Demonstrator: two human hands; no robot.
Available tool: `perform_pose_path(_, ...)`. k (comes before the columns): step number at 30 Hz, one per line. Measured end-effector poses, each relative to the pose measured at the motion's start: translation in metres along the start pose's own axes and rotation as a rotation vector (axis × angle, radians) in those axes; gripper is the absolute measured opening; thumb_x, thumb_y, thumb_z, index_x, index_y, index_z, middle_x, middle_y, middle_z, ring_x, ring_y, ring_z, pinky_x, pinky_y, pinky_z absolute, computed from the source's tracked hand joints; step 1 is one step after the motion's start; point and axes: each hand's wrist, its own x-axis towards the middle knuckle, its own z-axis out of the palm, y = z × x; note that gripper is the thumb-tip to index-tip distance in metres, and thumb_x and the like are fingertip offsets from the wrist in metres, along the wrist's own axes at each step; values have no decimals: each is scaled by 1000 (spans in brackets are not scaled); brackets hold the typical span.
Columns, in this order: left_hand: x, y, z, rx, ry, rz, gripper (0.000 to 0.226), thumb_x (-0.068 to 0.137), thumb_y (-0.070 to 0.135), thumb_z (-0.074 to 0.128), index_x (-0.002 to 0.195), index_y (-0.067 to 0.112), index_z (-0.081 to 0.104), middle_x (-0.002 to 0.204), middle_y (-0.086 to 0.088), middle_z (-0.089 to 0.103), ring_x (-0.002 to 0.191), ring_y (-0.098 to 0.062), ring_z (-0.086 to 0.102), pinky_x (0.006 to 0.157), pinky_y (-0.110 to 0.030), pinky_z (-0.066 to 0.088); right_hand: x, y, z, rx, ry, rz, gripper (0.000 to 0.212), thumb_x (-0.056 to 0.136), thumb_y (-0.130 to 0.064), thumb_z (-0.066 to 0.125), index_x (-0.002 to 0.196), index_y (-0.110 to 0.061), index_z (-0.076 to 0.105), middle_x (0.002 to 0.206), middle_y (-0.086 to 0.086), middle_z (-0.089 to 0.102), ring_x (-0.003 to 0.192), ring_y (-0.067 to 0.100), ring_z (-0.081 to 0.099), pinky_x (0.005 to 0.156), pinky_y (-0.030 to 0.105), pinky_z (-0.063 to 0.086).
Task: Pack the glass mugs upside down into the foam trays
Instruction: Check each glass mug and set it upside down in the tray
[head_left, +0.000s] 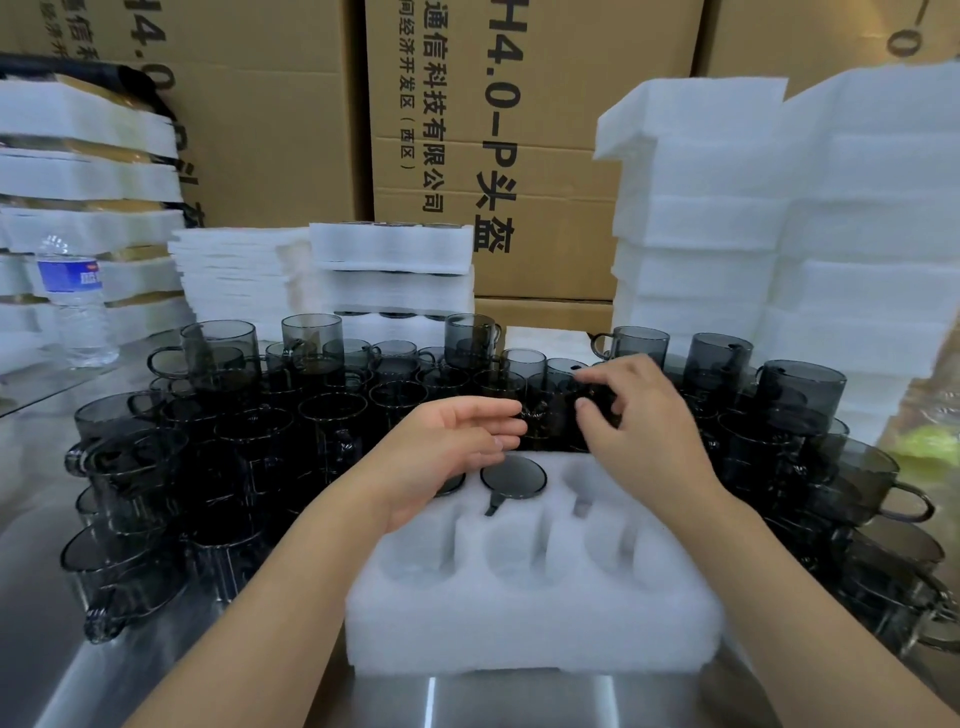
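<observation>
since the smoked glass mug (551, 408) that is reached for stands upright, mouth up, just behind the far edge of the foam tray (519, 623), its long axis is vertical, and it is judged that it must be turned over before it is lowered. the fingers (597, 402) of the right hand (639, 415) are curled at its top from the right side; because of blur it cannot be told whether the mug is really gripped. the left hand (452, 441) is held open with nothing in it, relaxed fingertips pointing at the same mug from the left. the right hand is judged the nearer one. one inverted mug (514, 477) is seated in the back middle pocket, and a second is partly hidden under the left hand. the free back right pocket (584, 480) lies directly on the person's side of the mug. many other mugs (260, 431) are crowded around the tray.
</observation>
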Motion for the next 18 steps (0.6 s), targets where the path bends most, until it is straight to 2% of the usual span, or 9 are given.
perform_pose_path(4,-1,0,-2,-56,-8,13,31,91,-5,51,106,17,67,100,0,75,97,-12,70,74,-18,54,25,2,-6,-244,97,88,28,86,-18,56,112,-14,66,111,5,55,107,23,45,78,27,33)
perform_pose_path(7,0,0,-1,-54,-16,18,30,91,-4,51,106,17,67,99,0,75,96,-12,70,73,-17,53,48,4,-11,-480,-19,167,41,85,-20,54,124,-10,54,121,11,45,110,30,40,80,35,35)
perform_pose_path(9,0,0,-1,-47,-15,18,30,91,-4,51,105,17,67,99,-1,75,95,-12,70,73,-17,53,58,7,-10,-541,-143,241,45,85,-21,53,128,-7,47,127,14,37,114,33,36,81,36,33)
perform_pose_path(12,-1,0,-1,-45,-11,19,30,91,-4,51,104,17,68,98,0,75,95,-11,70,72,-16,53,67,9,-4,-627,-261,254,41,87,-23,52,125,-7,46,131,13,32,116,32,34,80,35,29)
perform_pose_path(18,-4,2,-2,-80,13,19,30,93,-4,47,104,16,68,97,-1,75,94,-12,70,73,-19,54,77,12,-6,-720,-251,221,27,87,-16,51,112,-4,50,121,14,38,109,31,37,74,33,30)
